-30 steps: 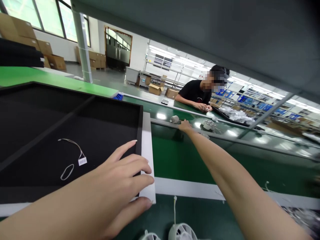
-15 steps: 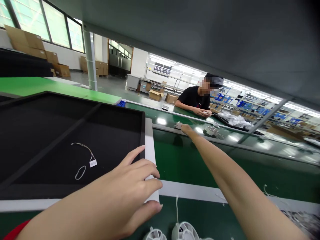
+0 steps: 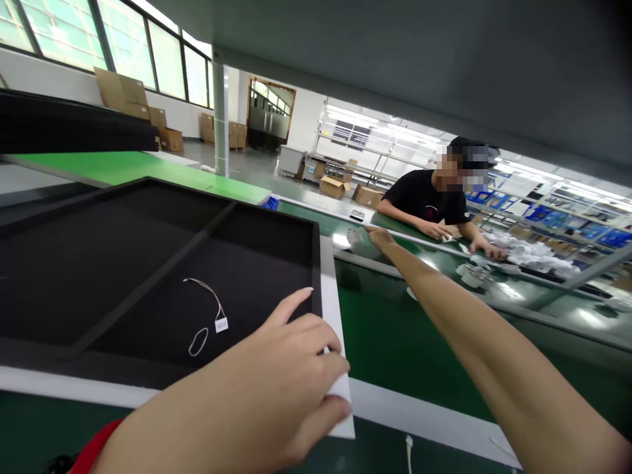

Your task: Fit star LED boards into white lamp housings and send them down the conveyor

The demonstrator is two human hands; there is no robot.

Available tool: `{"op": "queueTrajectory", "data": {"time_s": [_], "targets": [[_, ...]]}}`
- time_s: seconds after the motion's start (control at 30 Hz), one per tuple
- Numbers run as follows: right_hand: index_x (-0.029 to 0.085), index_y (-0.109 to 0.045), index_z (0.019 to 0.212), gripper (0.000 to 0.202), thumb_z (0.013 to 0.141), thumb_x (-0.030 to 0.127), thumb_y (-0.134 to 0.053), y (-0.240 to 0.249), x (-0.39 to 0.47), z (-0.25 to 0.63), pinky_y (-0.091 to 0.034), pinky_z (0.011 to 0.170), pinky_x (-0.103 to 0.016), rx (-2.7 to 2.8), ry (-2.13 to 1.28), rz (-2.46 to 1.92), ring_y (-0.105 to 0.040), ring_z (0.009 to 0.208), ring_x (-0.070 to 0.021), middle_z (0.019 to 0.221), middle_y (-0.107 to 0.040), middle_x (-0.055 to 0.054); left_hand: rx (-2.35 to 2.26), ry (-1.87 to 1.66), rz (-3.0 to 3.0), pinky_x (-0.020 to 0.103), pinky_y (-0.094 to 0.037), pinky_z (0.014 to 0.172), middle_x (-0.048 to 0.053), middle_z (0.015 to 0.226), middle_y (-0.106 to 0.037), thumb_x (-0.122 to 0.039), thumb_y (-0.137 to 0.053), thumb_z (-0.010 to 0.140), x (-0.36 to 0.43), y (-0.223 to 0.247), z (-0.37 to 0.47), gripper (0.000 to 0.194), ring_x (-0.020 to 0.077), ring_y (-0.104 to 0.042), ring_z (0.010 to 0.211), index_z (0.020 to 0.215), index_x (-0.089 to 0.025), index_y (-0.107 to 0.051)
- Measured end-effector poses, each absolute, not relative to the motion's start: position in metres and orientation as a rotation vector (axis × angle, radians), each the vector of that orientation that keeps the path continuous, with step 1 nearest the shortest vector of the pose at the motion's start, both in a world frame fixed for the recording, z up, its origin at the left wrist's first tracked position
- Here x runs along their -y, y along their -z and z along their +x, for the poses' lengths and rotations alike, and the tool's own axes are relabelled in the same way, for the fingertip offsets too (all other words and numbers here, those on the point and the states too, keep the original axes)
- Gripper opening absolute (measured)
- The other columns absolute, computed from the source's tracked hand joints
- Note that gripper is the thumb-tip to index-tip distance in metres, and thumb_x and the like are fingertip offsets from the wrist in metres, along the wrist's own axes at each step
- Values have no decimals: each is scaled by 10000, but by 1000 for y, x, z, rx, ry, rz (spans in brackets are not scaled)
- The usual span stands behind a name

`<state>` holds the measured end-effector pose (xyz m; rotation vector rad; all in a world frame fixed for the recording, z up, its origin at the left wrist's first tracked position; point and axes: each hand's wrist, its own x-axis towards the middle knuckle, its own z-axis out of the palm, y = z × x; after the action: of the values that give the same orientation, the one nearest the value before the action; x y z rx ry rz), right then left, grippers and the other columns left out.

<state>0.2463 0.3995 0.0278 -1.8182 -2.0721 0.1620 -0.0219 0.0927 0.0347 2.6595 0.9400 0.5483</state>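
My left hand (image 3: pixel 301 375) rests over the right rim of a black tray (image 3: pixel 316 263), fingers spread and apart, holding nothing. Inside that tray lie a small white block with thin wires (image 3: pixel 221 324) and a pale loop (image 3: pixel 198 342). My right hand (image 3: pixel 380 237) reaches far across the green belt, fingers closed on a small white part (image 3: pixel 354 235). The part is blurred, so its kind does not show. Under my right forearm a white edge (image 3: pixel 411 293) peeks out. A wire end with a white connector (image 3: pixel 409 442) lies near the front.
Across the line a person in a black shirt (image 3: pixel 419 194) has one hand by a heap of white pieces (image 3: pixel 533 253). A white cluster of parts (image 3: pixel 474 275) sits on the far belt. A grey shelf (image 3: pixel 395 52) hangs overhead; a post (image 3: pixel 221 118) stands left.
The view has swung left, and the white fan housings at the bottom have left it. My right hand has shifted left with the white part. The other person's hands have separated, one reaching the heap.
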Motion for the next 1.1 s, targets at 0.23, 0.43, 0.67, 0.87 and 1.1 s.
{"op": "queueTrajectory", "data": {"time_s": [0.23, 0.43, 0.67, 0.87, 1.1], "targets": [[186, -694, 1360, 357, 1062, 380, -722, -93, -316, 232, -575, 1099, -558, 2117, -465, -1533, -676, 1299, -306, 1466, -668, -122, -1219, -955, 2174, 690, -462, 1199, 157, 1517, -625, -380, -596, 1032, -113, -21, -30, 471, 413, -595, 1406, 1474, -217, -596], [292, -829, 1287, 419, 1024, 153, -534, -138, -177, 215, -574, 1174, -436, 2161, -682, -1274, -670, 1403, -275, 1482, -729, -33, -1211, -1273, 1879, 670, -454, 1212, 303, 1791, -14, -581, -755, 934, -113, -12, -22, 1148, 478, -222, 1651, 1724, -207, -11], [426, -790, 1341, 442, 1030, 208, -563, -141, -44, 222, -594, 1178, -498, 2194, -567, -1043, -698, 1371, -277, 1448, -730, 61, -728, -1227, 1945, 389, -646, 850, 83, 1151, -745, -447, -804, 882, -90, -37, -9, 686, 252, -765, 952, 1461, -230, -508], [473, -825, 1159, 462, 969, 143, -563, -102, 18, 250, -731, 854, -494, 2181, -1, -1045, -814, 1124, -304, 1165, -848, 25, -505, -1005, 2126, 267, -595, 731, 11, 1032, -737, -329, -776, 887, -74, -50, -15, 533, 174, -730, 824, 1377, -242, -586], [348, -692, 814, 244, 947, 174, -585, -100, 27, 257, -647, 889, -458, 1891, 38, -1116, -767, 1158, -299, 1160, -799, -11, -514, -793, 2411, 346, -547, 1038, 99, 1375, -715, -210, -710, 877, -68, -48, -7, 584, 270, -707, 1236, 1446, -211, -580]]}}
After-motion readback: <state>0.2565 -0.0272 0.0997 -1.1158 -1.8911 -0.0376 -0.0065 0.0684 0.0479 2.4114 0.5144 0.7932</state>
